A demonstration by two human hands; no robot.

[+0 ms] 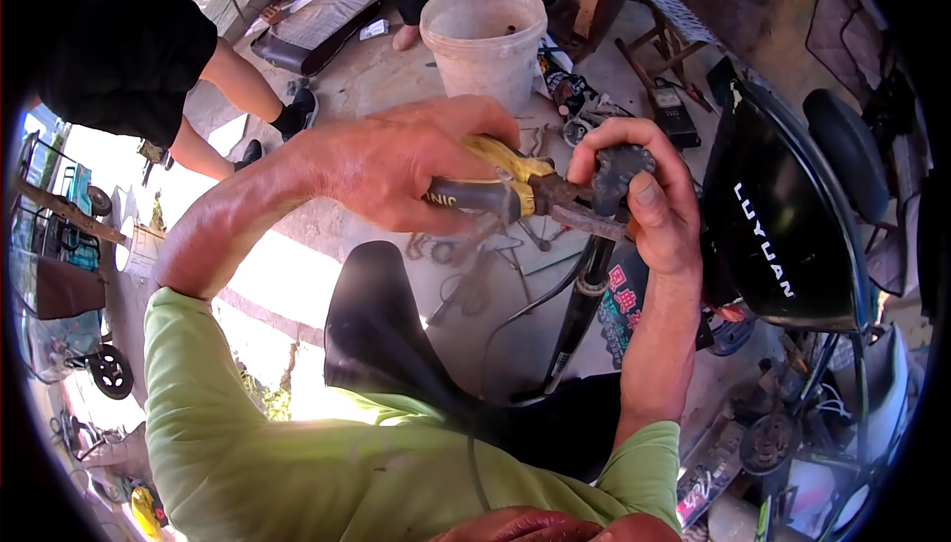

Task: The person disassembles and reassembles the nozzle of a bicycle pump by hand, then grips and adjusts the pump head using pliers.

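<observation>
My left hand (396,165) is closed around the yellow and dark grey handles of a pair of pliers (510,190). The worn metal jaws point right and meet a dark, knobbly part (622,170); whether they grip it I cannot tell. That part sits between the thumb and curled fingers of my right hand (664,205). Below both hands, a dark tube (594,265) leans towards the ground. A thin black cable (530,309) curves beside it. The black curved panel (381,314) stands close to my body.
A whitish bucket (483,32) stands ahead, near scattered tools and parts. On the right is a black cover marked LUYUAN (778,215). Another person's legs (238,81) are at the upper left. A wheel (109,371) shows at the left edge. More parts (768,443) lie lower right.
</observation>
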